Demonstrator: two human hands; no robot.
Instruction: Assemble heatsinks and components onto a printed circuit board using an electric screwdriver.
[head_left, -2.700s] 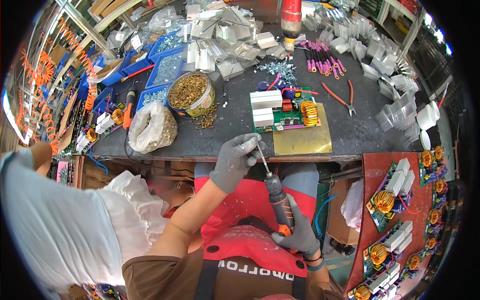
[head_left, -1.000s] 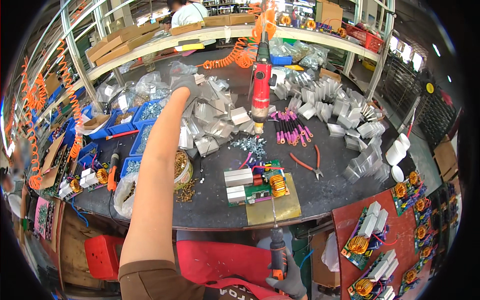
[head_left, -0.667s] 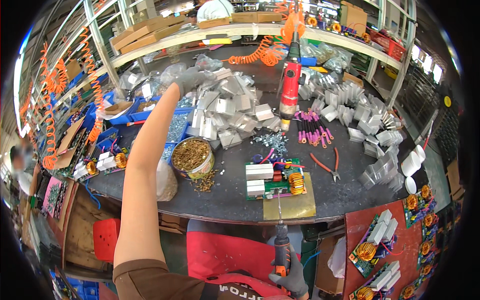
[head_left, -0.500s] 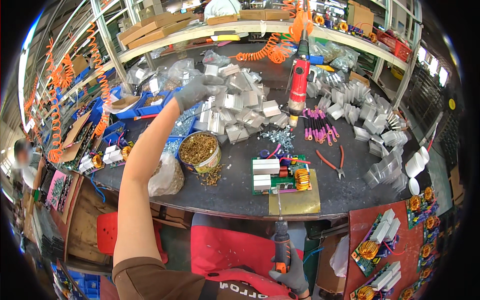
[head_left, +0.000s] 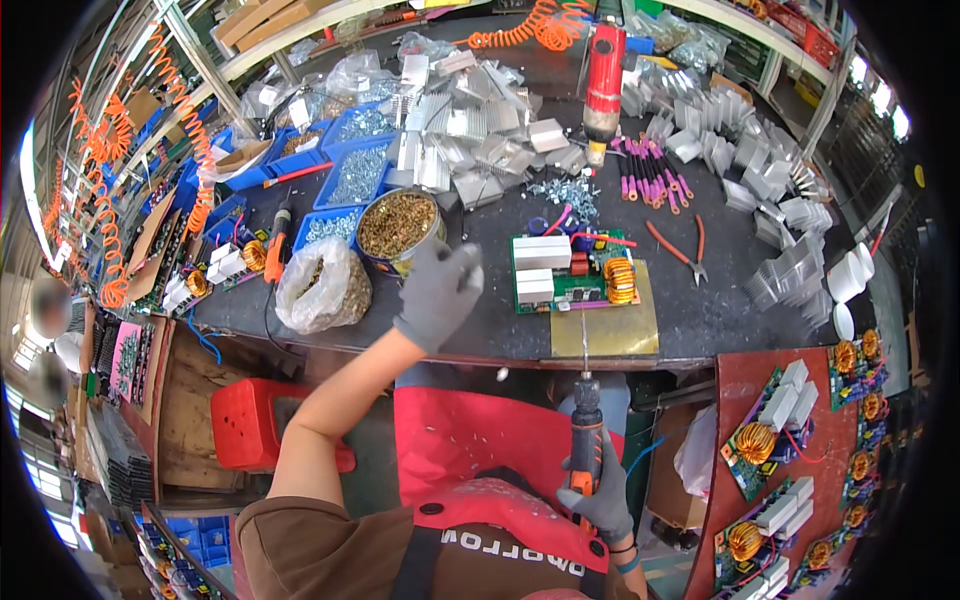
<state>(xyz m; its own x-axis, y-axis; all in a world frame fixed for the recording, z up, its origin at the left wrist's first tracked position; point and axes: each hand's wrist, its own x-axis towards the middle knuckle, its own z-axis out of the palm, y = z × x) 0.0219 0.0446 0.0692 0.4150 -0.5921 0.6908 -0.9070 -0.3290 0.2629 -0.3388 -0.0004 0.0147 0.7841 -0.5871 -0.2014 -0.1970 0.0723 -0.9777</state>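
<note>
My left hand (head_left: 438, 300), in a grey glove, is over the near edge of the workbench beside a tub of brass-coloured screws (head_left: 398, 222). Its fingers are curled together, and whatever they hold is hidden. My right hand (head_left: 600, 500), also gloved, grips a black and orange power screwdriver (head_left: 587, 445) in front of my apron. The long bit (head_left: 585, 345) points up toward a green circuit board (head_left: 560, 300) with white blocks and a copper coil. That board lies partly on a brass-coloured plate (head_left: 610, 330) at the bench edge.
Heat sinks (head_left: 470, 130) are heaped behind the tub. Blue bins (head_left: 355, 175) and a bag of screws (head_left: 325, 290) stand left. A red power screwdriver (head_left: 604, 85) hangs above the bench. Pliers (head_left: 685, 250) lie right of the board. More boards cover a red table (head_left: 715, 470).
My left hand has come back from the heat-sink pile to beside the screw tub, its elbow now bent. My right hand still holds the screwdriver. The view has tipped downward.
</note>
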